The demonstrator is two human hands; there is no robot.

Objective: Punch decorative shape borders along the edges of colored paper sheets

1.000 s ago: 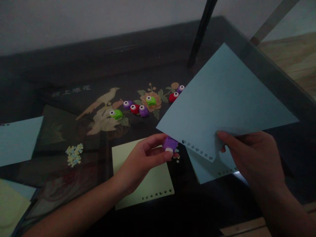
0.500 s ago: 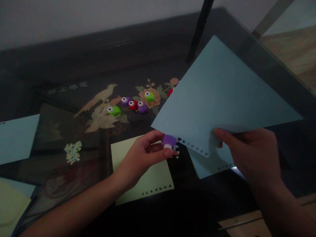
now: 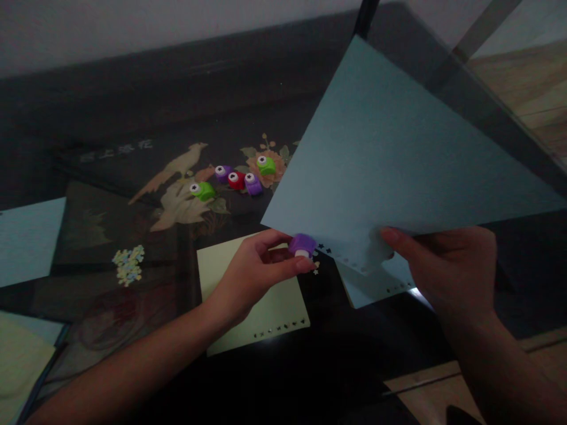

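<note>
My left hand (image 3: 259, 268) grips a small purple craft punch (image 3: 303, 244), its thumb at the white button. The punch sits at the lower left edge of a light blue sheet of paper (image 3: 376, 153), where a row of small punched shapes runs along the edge. My right hand (image 3: 452, 271) pinches that sheet near its bottom edge, thumb on top and the other fingers partly hidden behind. Under my left hand lies a pale yellow sheet (image 3: 261, 316) with punched holes along its near edge. Another blue sheet (image 3: 367, 289), also punched, lies partly beneath the raised one.
Several punches in green (image 3: 266, 165), red (image 3: 236, 180) and purple (image 3: 254, 185) stand on the dark glass table (image 3: 146, 378). A heap of paper cutouts (image 3: 129, 265) lies left. More blue paper (image 3: 31, 242) and yellow paper (image 3: 24, 366) rest at the left edge.
The held blue sheet has turned and spread slightly, now covering the red punch at the right. The purple punch stays at its edge in my left hand. The whole view has shifted a little.
</note>
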